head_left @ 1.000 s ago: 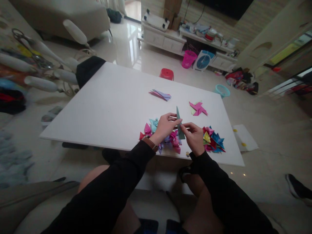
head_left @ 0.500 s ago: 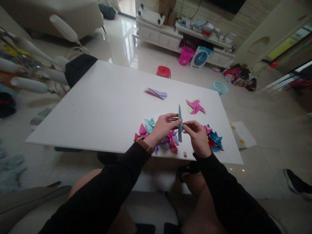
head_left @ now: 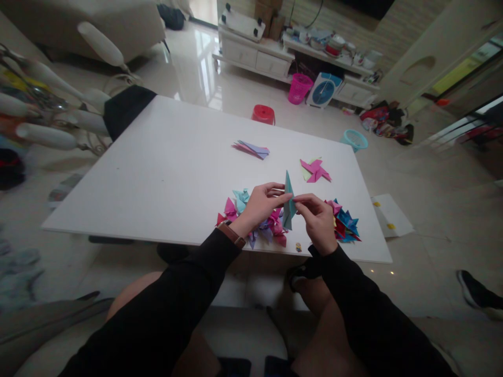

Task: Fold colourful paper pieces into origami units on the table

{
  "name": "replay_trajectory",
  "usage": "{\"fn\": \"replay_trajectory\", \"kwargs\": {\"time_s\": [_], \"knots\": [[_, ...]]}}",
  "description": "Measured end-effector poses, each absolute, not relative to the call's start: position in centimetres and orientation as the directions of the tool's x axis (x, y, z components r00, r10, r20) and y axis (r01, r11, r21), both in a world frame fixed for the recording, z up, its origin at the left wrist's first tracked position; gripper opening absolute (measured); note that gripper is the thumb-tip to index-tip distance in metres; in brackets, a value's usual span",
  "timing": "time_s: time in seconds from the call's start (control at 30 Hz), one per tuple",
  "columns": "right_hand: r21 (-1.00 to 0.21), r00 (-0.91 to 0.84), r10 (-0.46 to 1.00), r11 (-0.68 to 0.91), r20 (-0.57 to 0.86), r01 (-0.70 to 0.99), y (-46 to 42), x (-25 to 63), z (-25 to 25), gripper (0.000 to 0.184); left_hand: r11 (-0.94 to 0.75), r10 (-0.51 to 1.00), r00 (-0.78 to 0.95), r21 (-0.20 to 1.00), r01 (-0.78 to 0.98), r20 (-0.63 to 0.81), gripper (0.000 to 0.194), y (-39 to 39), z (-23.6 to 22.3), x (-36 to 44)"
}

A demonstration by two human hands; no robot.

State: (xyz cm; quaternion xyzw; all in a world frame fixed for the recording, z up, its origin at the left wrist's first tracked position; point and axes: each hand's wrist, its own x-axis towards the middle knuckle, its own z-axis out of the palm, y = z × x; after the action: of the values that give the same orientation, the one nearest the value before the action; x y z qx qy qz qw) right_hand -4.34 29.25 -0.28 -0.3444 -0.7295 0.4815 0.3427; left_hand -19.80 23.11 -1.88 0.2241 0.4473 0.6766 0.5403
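A folded teal origami paper [head_left: 288, 212], long and pointed at both ends, is held upright above the front part of the white table [head_left: 157, 173]. My left hand [head_left: 264, 205] pinches it from the left, thumb near its middle. On its other side, the thumb and fingers of my right hand [head_left: 317, 217] grip its right edge. Under and beside my left hand lies a heap of folded paper pieces [head_left: 230, 209] in pink, purple, red and light teal. Just right of my right hand sits a pile of blue, red and pink folded papers [head_left: 348, 225], partly hidden by it.
Farther back on the table are a bundle of purple and pink folded strips [head_left: 253, 150] and a pink pinwheel shape [head_left: 315, 170] over pale green paper. A small sticker [head_left: 298, 247] is near the front edge. A red stool [head_left: 263, 114] stands beyond the table.
The teal paper has turned and opened slightly, so more of its broad face shows. Both hands keep hold of it and have barely shifted.
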Motion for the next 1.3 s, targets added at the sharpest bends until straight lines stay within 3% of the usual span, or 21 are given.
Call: {"fn": "replay_trajectory", "kwargs": {"time_s": [0.43,0.8,1.3], "knots": [[-0.922,-0.528,0.832,0.322,0.168,0.213,29.16,-4.38,-0.63,0.022,-0.023,0.931,-0.321,0.850,-0.526,-0.174,0.042,23.07,-1.98,-19.91],[-0.923,-0.468,0.872,0.289,0.144,0.254,29.53,-4.15,-0.88,0.020,0.026,0.926,-0.317,0.874,-0.485,-0.203,0.014,23.16,-1.94,-19.92],[-0.917,-0.459,0.874,0.302,0.158,0.261,29.36,-4.24,-0.38,0.024,0.015,0.926,-0.343,0.924,-0.383,-0.157,0.016,22.98,-2.00,-20.15]]}}
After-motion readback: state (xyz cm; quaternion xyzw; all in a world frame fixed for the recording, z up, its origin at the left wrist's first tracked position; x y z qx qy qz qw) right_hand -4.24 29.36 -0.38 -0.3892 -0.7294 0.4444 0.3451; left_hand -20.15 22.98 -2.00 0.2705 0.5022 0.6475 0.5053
